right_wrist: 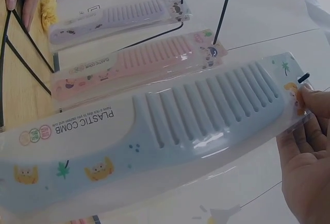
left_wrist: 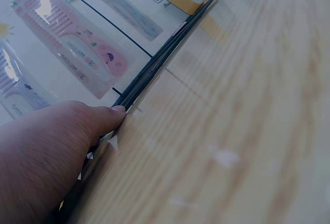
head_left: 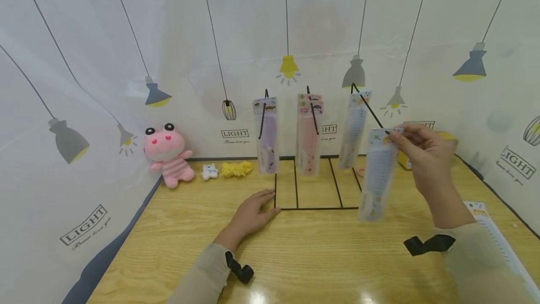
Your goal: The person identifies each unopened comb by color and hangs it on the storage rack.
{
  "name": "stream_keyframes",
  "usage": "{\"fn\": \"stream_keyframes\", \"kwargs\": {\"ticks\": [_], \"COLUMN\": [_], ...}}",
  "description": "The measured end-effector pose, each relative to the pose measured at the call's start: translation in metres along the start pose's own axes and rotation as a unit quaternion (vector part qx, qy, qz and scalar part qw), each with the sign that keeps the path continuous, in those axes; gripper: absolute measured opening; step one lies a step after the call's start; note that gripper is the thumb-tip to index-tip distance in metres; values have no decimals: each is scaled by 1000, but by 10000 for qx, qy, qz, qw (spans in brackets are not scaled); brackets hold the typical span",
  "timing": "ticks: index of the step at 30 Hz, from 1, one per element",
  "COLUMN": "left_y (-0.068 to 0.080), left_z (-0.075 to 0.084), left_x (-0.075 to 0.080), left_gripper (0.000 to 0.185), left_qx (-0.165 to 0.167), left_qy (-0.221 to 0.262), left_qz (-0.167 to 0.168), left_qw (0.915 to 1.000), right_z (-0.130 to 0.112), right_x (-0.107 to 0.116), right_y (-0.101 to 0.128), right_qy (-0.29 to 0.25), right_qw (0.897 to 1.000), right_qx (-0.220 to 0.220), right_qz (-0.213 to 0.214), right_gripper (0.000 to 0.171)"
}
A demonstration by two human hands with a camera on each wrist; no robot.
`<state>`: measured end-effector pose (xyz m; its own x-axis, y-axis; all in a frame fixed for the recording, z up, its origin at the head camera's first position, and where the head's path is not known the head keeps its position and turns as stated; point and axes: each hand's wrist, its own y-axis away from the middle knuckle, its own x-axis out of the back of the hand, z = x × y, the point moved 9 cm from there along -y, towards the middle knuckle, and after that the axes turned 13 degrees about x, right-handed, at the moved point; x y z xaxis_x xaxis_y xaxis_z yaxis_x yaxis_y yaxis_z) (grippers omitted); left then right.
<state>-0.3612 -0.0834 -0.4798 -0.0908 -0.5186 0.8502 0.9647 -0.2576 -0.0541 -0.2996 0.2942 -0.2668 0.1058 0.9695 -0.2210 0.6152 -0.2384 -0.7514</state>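
The packaged blue comb fills the middle of the right wrist view, nearest the lens: a pale blue plastic comb sealed in a clear sleeve printed with little animals. The right hand, at centre right of the head view, pinches the sleeve's top edge between thumb and fingertips, right at the tip of the rightmost black hook, so the pack hangs down over the table. The step in hand looks like hanging this pack on the wire rack, or lifting it off; the pictures do not settle which. The next move calls for lining the sleeve's hang hole up with the hook tip and keeping the pack from swinging. Behind it, the pink comb pack and purple comb pack hang on their own hooks. The left hand, lower centre, lies with straight fingers flat against the rack's base wire, steadying it.
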Motion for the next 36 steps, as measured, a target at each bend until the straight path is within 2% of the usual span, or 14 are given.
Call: {"fn": "stream_keyframes", "kwargs": {"ticks": [9, 18, 23, 29, 36], "left_y": [-1, -1, -1, -2, -3], "left_z": [-1, -1, 2, 3, 3], "left_x": [1, 4, 4, 4, 4], "left_gripper": [64, 63, 63, 61, 61], "left_qx": [-33, -42, -211, -249, -238], "left_qy": [-75, -77, -61, 20, 22], "left_qz": [96, 102, 140, 135, 117], "left_qw": [9999, 9999, 9997, 9996, 9996], "right_z": [13, 27, 36, 47, 54], "right_x": [-5, -8, -8, -9, -12], "right_y": [-6, -22, -30, -40, -51], "right_qy": [-55, 302, 901, 1698, 2074], "right_qw": [9997, 9987, 9943, 9822, 9746], "right_qx": [-174, -380, -470, -665, -649], "right_qz": [-177, -170, -330, -451, -536], "right_gripper": [14, 22, 28, 32, 33]}}
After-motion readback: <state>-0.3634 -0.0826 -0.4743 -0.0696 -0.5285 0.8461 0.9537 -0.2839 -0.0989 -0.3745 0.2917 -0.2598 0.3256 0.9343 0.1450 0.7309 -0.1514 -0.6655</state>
